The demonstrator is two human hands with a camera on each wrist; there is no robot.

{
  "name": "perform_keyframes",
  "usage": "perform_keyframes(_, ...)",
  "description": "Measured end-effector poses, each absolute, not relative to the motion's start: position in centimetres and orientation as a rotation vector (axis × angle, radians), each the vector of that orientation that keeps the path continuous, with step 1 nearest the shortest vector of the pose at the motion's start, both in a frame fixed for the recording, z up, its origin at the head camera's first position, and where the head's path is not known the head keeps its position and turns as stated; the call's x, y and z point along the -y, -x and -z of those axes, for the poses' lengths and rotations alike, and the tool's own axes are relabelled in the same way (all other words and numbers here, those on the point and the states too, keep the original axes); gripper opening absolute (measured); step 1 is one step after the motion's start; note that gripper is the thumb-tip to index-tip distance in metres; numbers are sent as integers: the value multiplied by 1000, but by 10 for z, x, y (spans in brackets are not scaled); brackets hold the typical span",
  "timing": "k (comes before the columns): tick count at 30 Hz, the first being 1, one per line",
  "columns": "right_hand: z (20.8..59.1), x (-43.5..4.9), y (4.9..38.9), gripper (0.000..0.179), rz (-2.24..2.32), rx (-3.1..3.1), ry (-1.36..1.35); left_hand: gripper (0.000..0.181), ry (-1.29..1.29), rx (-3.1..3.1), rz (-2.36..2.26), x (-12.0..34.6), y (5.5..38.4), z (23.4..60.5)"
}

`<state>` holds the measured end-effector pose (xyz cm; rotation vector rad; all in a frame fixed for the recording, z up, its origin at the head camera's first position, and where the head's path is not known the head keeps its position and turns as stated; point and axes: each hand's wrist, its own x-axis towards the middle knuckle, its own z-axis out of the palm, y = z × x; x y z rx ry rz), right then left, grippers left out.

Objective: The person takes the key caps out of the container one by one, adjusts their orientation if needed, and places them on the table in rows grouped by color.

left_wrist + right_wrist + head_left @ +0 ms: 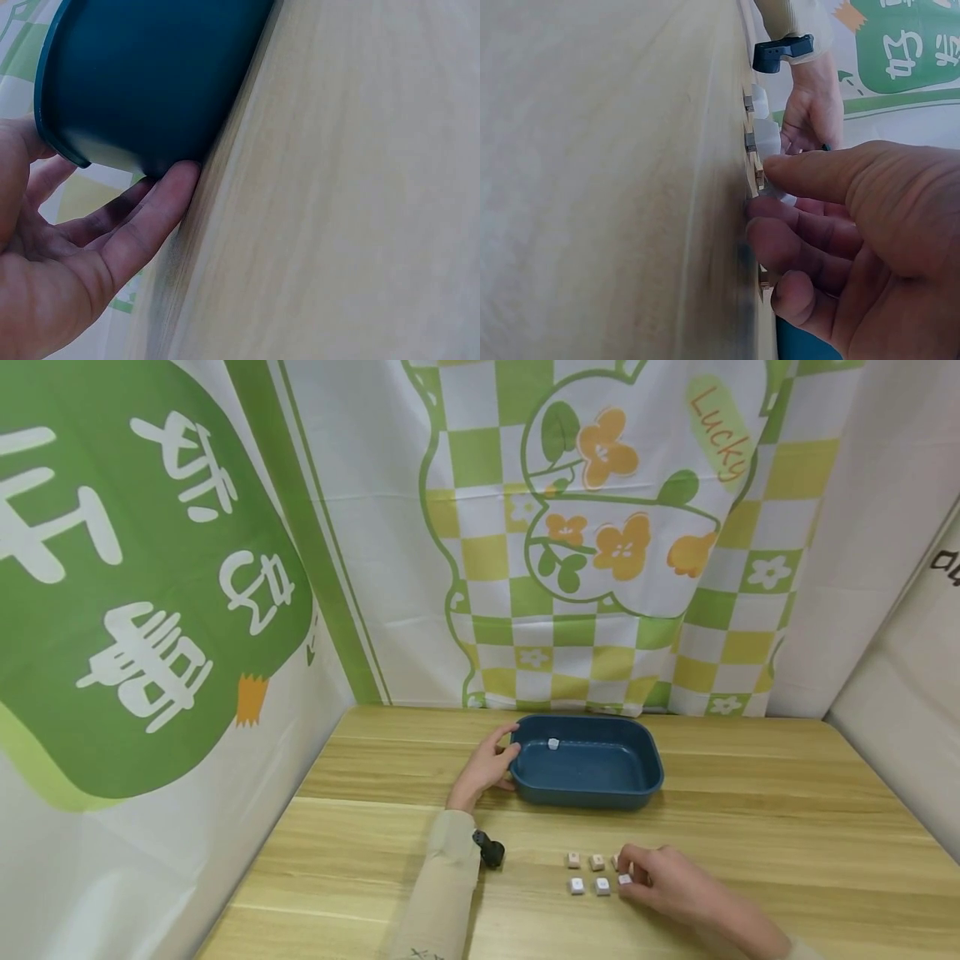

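Note:
My left hand [486, 767] holds the left end of a dark blue plastic basin [592, 797], fingers at its rim and outer wall. One small white keycap [553, 744] lies inside the basin. Nearer to me, my right hand [671, 887] pinches a white keycap [626, 879] between thumb and fingers, at the right end of the front row. Two other white keycaps, a middle one [602, 887] and a left one [576, 887], stand in that row. Behind them runs a row of beige keycaps [597, 862], its right one partly hidden by my fingers.
Everything stands on a wood-grain table [750, 827]. A black wrist camera [490, 850] sits on my left sleeve, in front of the basin's left end. Printed cloth curtains [390, 568] hang along the table's back and sides.

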<state>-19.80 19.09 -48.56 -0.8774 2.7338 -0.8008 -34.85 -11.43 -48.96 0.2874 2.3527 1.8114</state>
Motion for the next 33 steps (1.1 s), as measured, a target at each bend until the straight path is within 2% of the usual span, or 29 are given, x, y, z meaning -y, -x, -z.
perform_keyframes(14, 487, -194, 198, 12, 809, -2711, 952, 45, -249, -2376, -1784, 113, 349, 490)
perform_keyframes(24, 475, -200, 199, 16, 815, -2665, 966, 45, -249, -2364, -1793, 113, 349, 489)
perform_keyframes(33, 461, -197, 210, 11, 802, -2725, 1031, 47, -248, -2332, -1824, 113, 349, 490)
